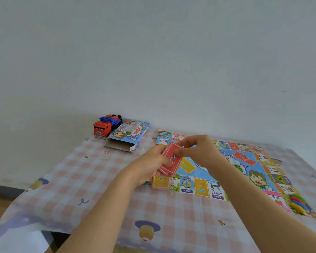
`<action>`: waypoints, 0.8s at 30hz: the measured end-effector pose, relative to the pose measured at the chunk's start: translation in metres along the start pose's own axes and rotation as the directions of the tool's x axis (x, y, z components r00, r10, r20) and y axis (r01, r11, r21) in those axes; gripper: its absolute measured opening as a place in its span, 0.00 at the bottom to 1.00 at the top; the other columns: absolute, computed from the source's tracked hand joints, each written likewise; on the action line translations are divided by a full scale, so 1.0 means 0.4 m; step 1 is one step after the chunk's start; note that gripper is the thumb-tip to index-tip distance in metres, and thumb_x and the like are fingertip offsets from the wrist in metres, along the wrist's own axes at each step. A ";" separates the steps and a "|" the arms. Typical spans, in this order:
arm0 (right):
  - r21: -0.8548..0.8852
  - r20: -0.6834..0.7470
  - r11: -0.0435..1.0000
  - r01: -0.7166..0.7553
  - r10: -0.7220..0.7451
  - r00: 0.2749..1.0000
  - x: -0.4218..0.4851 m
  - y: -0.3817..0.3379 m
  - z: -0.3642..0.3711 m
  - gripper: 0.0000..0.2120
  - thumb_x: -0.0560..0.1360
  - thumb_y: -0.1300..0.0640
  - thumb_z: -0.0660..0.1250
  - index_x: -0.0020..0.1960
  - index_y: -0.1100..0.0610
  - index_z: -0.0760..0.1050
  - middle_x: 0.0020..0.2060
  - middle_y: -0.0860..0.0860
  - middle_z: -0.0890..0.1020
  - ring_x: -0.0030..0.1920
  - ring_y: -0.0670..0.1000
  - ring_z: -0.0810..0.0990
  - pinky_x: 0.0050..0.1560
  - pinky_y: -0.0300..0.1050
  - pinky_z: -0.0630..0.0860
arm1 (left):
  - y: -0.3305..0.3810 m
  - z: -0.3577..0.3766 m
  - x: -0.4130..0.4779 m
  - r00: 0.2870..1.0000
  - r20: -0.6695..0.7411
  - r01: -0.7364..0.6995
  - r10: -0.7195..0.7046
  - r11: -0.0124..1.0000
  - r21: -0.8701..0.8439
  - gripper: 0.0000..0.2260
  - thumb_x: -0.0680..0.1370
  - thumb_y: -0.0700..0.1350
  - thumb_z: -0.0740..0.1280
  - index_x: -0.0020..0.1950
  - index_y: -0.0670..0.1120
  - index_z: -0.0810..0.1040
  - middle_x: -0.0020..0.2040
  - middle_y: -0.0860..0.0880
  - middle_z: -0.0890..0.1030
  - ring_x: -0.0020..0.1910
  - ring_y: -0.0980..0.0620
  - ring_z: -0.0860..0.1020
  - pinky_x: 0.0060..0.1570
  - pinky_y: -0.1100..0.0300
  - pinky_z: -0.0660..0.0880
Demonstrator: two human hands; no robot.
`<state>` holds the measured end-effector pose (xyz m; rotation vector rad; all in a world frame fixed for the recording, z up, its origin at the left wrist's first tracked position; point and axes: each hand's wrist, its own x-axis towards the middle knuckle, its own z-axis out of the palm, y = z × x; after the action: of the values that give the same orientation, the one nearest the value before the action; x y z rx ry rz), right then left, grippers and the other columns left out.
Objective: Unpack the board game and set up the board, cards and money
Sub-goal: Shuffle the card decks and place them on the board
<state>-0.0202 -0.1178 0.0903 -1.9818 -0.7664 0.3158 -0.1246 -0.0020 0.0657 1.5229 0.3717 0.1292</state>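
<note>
The colourful game board (pixel 226 172) lies flat on the table, to the right. Above its left edge my left hand (pixel 150 165) grips a stack of red question-mark cards (pixel 169 161) from below. My right hand (pixel 199 150) pinches the top card of that stack with thumb and fingers. An orange stack of cards (pixel 161 182) rests on the board's near left corner, under my left hand. The open game box (pixel 130 136) lies at the back left, its open end facing me.
A red toy truck (pixel 102 129) and a blue toy vehicle (pixel 111 118) stand behind the box against the wall. Coloured plastic pieces (pixel 297 203) lie on the board's near right corner. The pink checked tablecloth (pixel 98 179) drops off at the near left edge.
</note>
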 end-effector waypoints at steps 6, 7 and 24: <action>0.025 -0.073 0.992 -0.120 0.122 0.990 -0.029 0.072 -0.087 0.06 0.67 0.61 0.77 0.39 0.61 0.81 0.33 0.58 0.82 0.27 0.49 0.75 0.38 0.47 0.78 | -0.019 0.037 0.042 0.924 -0.233 -0.142 0.301 0.841 0.522 0.08 0.72 0.39 0.72 0.47 0.50 0.78 0.44 0.49 0.84 0.42 0.53 0.82 0.45 0.53 0.79; 0.009 -0.089 0.990 -0.139 0.139 0.986 -0.037 0.088 -0.099 0.06 0.67 0.62 0.76 0.39 0.61 0.80 0.32 0.57 0.83 0.27 0.48 0.77 0.40 0.47 0.80 | -0.020 0.052 0.047 0.903 -0.227 -0.165 0.364 0.782 0.601 0.07 0.72 0.41 0.72 0.45 0.52 0.78 0.42 0.52 0.83 0.41 0.56 0.81 0.45 0.55 0.79; -0.126 -0.130 0.973 -0.191 0.175 0.976 -0.120 0.206 -0.184 0.04 0.71 0.54 0.73 0.45 0.53 0.82 0.39 0.49 0.84 0.37 0.46 0.84 0.37 0.35 0.79 | -0.050 0.210 0.086 0.879 -0.057 -0.282 0.474 0.611 0.740 0.05 0.73 0.45 0.71 0.48 0.49 0.83 0.43 0.57 0.76 0.42 0.58 0.77 0.41 0.67 0.73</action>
<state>0.0123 -0.2278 0.0535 -2.1869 -0.5436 0.2568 -0.0688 -0.0722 0.0408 2.3814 0.2966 0.5814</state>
